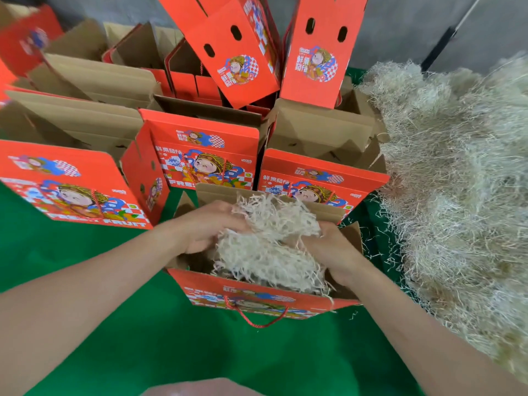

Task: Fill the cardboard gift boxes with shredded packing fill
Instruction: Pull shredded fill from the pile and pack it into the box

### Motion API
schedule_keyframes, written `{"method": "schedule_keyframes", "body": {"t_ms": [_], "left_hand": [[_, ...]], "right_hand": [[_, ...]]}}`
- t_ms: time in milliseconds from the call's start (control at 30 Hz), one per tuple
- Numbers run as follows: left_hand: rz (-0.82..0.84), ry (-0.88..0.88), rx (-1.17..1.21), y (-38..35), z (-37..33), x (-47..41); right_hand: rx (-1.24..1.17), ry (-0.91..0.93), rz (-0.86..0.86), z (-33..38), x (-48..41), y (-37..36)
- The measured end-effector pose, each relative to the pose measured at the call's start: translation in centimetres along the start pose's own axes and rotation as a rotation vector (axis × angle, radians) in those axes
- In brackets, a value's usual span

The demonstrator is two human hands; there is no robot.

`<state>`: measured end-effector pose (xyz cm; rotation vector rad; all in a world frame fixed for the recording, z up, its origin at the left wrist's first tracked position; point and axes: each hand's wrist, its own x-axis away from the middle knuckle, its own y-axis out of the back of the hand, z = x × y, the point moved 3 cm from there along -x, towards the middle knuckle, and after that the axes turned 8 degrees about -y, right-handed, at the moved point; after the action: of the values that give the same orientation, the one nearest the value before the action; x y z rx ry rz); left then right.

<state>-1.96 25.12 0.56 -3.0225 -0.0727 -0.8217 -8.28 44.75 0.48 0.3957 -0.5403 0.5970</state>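
A person's two bare forearms reach in from the near edge over a bench [137,344] covered in green cloth. Both hands meet inside an open gift box [311,305], red-orange with a cartoon figure printed on its near wall and a red rope handle [258,322] hanging down in front. The box stands near the centre, its brown flaps folded up. A clump of shredded fill [265,250], pale and stringy, sits in the box's mouth and rises above its rim. The left hand [208,227] holds the clump's left side, its fingers curled over the strands. The right hand [333,250] presses against the clump's right side; its fingers are buried in the strands, so whether they are apart or closed cannot be told. Just beyond this box stand three more open boxes in a row: a left box [71,184], a middle box [205,150] and a right box [323,178]. Farther back more boxes crowd together, and two tall boxes [228,47] stand tilted on end. A large loose pile of shredded fill [457,172] covers the right side of the bench, from far to near, touching the right box, with stray strands scattered on the cloth beside it.
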Motion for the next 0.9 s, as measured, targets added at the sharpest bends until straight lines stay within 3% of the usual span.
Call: {"method": "schedule_keyframes", "body": {"t_ms": [100, 200, 367, 500, 700, 900], "left_hand": [[0.001, 0.001, 0.020, 1.8, 0.3, 0.6], [0.016, -0.037, 0.040, 1.9, 0.7, 0.3], [0.031, -0.035, 0.063, -0.5, 0.7, -0.2], [0.006, -0.078, -0.049, -2.0, 0.4, -0.4], [-0.159, -0.055, -0.040, 2.8, 0.0, 0.5], [-0.164, -0.068, -0.110, 3.8, 0.4, 0.7]], "right_hand": [[-0.109, -0.005, -0.019, -0.4, 0.5, 2.1], [-0.068, -0.101, 0.007, -1.1, 0.5, 1.9], [0.066, -0.114, 0.251, 0.7, 0.8, -2.2], [0.245, -0.067, 0.075, 1.4, -0.5, -4.1], [0.141, -0.117, 0.072, 0.3, -0.6, -1.0], [0.187, -0.187, 0.019, -0.6, 0.0, 1.3]]}}
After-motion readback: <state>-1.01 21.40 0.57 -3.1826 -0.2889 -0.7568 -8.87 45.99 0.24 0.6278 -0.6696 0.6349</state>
